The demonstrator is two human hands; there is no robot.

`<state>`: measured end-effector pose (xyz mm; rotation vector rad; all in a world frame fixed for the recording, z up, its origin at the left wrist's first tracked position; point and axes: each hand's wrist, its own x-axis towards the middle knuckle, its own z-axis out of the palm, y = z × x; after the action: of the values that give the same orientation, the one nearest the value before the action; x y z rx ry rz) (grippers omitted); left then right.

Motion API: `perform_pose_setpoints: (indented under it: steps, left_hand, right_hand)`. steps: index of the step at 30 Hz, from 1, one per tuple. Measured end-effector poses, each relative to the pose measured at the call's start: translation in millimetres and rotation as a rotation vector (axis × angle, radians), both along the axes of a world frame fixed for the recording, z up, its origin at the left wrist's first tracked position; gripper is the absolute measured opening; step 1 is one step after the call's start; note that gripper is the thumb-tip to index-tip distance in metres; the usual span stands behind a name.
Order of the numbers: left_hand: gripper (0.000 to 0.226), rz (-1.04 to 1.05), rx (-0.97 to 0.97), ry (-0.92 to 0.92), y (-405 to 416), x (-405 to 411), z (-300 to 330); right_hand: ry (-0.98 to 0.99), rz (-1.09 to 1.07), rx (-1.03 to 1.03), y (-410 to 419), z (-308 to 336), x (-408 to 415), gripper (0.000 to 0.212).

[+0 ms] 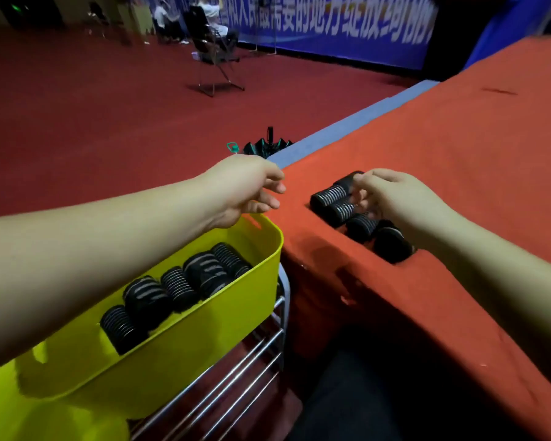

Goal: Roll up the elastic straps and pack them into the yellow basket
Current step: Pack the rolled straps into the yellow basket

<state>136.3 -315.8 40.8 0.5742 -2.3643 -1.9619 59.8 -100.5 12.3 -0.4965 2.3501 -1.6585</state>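
We see the right hand (392, 198) reaching over a cluster of rolled black elastic straps (357, 214) that lies on the orange-red cloth of the table (458, 154), near the table's front edge. Its fingers are curled down onto the rolls at the far end of the cluster, thumb on top of one roll, so it appears to be pinching a roll, though motion blur keeps us from telling exactly which one. The left hand (252, 189) hovers above the far rim of the yellow basket (204, 338), fingers loosely bent and apart, holding nothing. We count several more rolled straps already in the basket (175, 291), lying side by side in a row along its inner wall, their pale stripes showing. The basket sits on a metal wire rack (236, 377) just beside the table, to the left of it. Beyond the table's corner, on the red floor (109, 106), a folded dark umbrella (268, 144) lies, and a chair (213, 58) stands further off before a blue banner (331, 30).
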Motion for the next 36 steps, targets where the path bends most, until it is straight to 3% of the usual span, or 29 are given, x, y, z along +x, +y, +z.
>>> perform_pose_setpoints:
  steps: [6,10,15,23,33,36]
  left_hand:
    - [0.01,-0.225,-0.178,0.021,83,-61,-2]
    - [0.011,-0.28,-0.35,0.044,122,-98,-11]
    - [0.026,-0.308,-0.657,-0.011,147,-138,-35]
    - [0.036,-0.43,-0.99,-0.109,168,-185,-58]
    - [0.045,-0.436,-1.003,-0.136,185,-202,-66]
    - [0.049,-0.389,-0.919,-0.121,193,-202,-71]
  right_hand:
    - [-0.04,-0.322,-0.161,71,-20,-34,0.023]
    - [-0.11,-0.435,-0.105,101,-46,-60,0.014]
    - [-0.176,-0.434,-0.061,112,-63,-90,0.007]
    - [-0.371,-0.319,-0.172,101,-85,-119,0.024]
    - [-0.377,-0.298,-0.249,109,-112,-126,0.015]
    - [-0.378,-0.301,-0.221,107,-108,-122,0.026]
